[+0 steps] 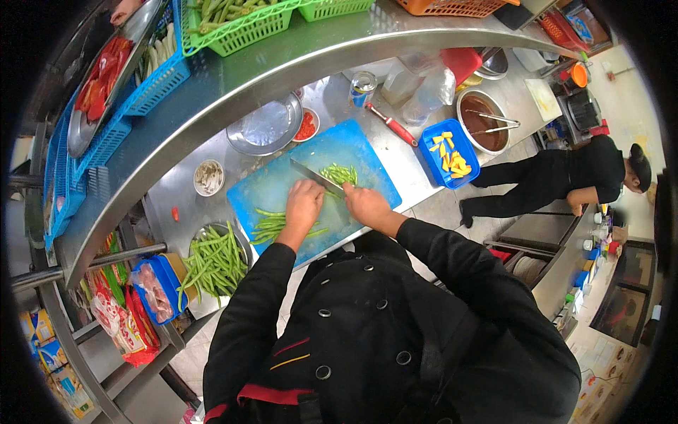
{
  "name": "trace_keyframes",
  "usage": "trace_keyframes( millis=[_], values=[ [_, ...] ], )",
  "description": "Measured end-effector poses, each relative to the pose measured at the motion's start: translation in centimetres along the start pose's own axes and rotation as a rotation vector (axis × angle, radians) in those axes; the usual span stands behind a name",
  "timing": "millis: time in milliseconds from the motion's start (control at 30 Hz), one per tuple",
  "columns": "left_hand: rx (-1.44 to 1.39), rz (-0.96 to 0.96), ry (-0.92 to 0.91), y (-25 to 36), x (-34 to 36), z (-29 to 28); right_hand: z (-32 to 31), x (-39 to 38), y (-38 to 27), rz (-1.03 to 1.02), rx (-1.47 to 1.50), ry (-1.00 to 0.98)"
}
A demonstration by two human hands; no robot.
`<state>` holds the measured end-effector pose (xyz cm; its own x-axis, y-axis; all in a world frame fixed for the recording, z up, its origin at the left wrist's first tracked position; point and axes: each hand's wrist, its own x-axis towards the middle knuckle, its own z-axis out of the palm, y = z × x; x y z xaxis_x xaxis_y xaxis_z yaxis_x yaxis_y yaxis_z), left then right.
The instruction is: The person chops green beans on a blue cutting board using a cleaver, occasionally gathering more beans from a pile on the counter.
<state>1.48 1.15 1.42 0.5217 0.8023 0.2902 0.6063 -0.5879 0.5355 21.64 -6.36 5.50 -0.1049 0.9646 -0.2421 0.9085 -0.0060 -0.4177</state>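
Note:
On the blue cutting board, my right hand grips the handle of a large knife, its blade reaching leftward past my fingers. Beside the blade, my left hand has curled fingers resting low on the board; what lies under them is hidden. Chopped green bean pieces form a pile right of the blade. Long beans lie on the board left of my left wrist, and more fill a metal bowl at the board's lower left.
Around the board stand a metal tray, small bowls, a peeler-like red tool, a blue container of yellow strips and a sauce pot. A curved steel shelf bears baskets. A person in black works at the right.

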Motion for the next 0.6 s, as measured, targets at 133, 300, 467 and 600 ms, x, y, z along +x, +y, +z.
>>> trace_keyframes(
  millis=[133,300,467,600],
  values=[
    [0.011,-0.06,0.034,-1.0,-0.3,0.6,-0.2,0.5,0.6,-0.004,0.0,0.018],
    [0.04,-0.125,0.055,0.6,-0.6,2.4,-4.2,1.1,3.0,-0.069,-0.116,-0.121],
    [0.049,-0.174,0.044,3.6,-0.6,3.5,-6.8,0.2,3.2,-0.132,-0.159,-0.219],
    [0.09,-0.197,0.074,5.3,-0.3,3.2,-9.3,-0.5,3.5,-0.17,-0.144,-0.31]
  ],
)
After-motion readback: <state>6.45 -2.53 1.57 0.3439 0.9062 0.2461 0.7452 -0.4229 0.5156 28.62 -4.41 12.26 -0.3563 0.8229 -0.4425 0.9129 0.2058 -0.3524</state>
